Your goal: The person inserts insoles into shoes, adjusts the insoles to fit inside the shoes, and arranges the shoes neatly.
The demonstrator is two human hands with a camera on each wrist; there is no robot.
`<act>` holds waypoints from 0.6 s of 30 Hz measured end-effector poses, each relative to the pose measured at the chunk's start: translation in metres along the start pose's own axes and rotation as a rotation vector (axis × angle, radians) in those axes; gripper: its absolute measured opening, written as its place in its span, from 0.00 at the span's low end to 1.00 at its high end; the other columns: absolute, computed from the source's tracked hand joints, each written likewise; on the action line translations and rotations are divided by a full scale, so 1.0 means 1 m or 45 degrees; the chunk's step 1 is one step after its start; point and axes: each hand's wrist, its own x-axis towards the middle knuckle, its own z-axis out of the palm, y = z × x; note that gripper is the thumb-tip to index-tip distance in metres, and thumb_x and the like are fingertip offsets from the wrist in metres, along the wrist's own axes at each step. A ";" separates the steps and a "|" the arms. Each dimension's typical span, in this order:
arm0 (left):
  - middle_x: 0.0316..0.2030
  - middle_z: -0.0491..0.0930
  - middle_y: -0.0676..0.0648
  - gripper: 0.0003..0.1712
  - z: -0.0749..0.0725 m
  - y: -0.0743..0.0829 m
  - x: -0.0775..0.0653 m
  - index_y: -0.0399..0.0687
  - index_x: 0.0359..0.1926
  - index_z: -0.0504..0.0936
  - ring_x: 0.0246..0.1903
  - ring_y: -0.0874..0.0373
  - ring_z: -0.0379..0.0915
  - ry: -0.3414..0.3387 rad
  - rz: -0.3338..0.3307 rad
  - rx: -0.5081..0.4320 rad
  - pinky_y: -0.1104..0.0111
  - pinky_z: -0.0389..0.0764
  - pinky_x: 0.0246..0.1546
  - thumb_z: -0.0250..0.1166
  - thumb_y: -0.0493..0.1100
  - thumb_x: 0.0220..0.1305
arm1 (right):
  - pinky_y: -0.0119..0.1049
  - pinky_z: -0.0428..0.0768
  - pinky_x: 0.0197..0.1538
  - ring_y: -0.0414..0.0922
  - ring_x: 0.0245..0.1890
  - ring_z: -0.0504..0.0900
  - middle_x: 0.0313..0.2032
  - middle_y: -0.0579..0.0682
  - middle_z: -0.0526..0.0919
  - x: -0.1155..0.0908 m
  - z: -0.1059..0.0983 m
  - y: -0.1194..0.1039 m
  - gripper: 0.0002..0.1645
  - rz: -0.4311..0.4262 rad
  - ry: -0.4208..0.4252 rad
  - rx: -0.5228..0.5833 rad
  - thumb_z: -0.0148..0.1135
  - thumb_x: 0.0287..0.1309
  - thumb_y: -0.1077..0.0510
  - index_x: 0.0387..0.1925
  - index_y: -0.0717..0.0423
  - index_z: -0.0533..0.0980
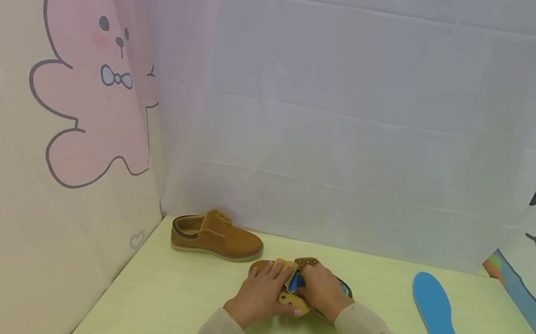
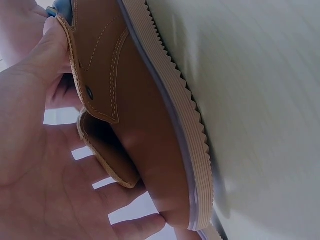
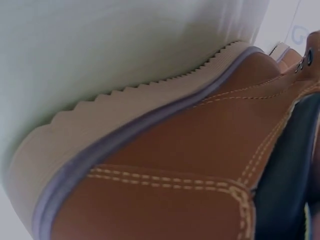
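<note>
A brown lace-up shoe (image 1: 257, 268) without laces lies on the table, toe to the left. My left hand (image 1: 256, 297) rests across its front, the fingers spread over the tongue (image 2: 107, 152) and toe. Its thumb presses the near eyelet flap (image 2: 92, 82) outward. My right hand (image 1: 324, 286) reaches into the shoe's opening, fingers curled at a blue insole (image 1: 294, 282). That insole bulges up before the knuckles, and a strip shows at the heel. The right fingertips are hidden inside. In the right wrist view, the stitched heel side and dark collar (image 3: 287, 165) fill much of the picture.
A second brown shoe (image 1: 223, 239) stands at the back left, toe to the right. Another blue insole (image 1: 442, 326) lies flat on the right of the pale yellow table (image 1: 149, 299). Cloth walls (image 1: 348, 115) with cartoon prints enclose the table's back and sides.
</note>
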 end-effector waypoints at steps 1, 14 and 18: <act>0.78 0.55 0.44 0.60 0.000 0.000 0.000 0.57 0.80 0.56 0.76 0.44 0.50 -0.004 -0.001 -0.002 0.39 0.56 0.70 0.63 0.78 0.55 | 0.42 0.78 0.33 0.45 0.27 0.79 0.29 0.51 0.83 0.000 0.000 0.000 0.08 0.000 0.002 -0.002 0.75 0.57 0.60 0.28 0.58 0.82; 0.77 0.57 0.43 0.58 0.001 -0.002 0.001 0.55 0.80 0.57 0.76 0.44 0.51 0.007 0.020 -0.006 0.38 0.56 0.69 0.64 0.77 0.57 | 0.32 0.70 0.24 0.37 0.15 0.66 0.14 0.41 0.72 -0.011 -0.006 0.002 0.21 -0.211 0.005 0.072 0.68 0.62 0.66 0.15 0.52 0.74; 0.77 0.57 0.43 0.58 0.000 -0.002 0.002 0.56 0.80 0.57 0.76 0.44 0.51 0.004 0.008 -0.011 0.39 0.56 0.70 0.65 0.76 0.57 | 0.29 0.69 0.22 0.34 0.15 0.65 0.13 0.38 0.71 -0.012 -0.011 0.000 0.22 -0.259 -0.023 0.124 0.63 0.65 0.68 0.15 0.51 0.76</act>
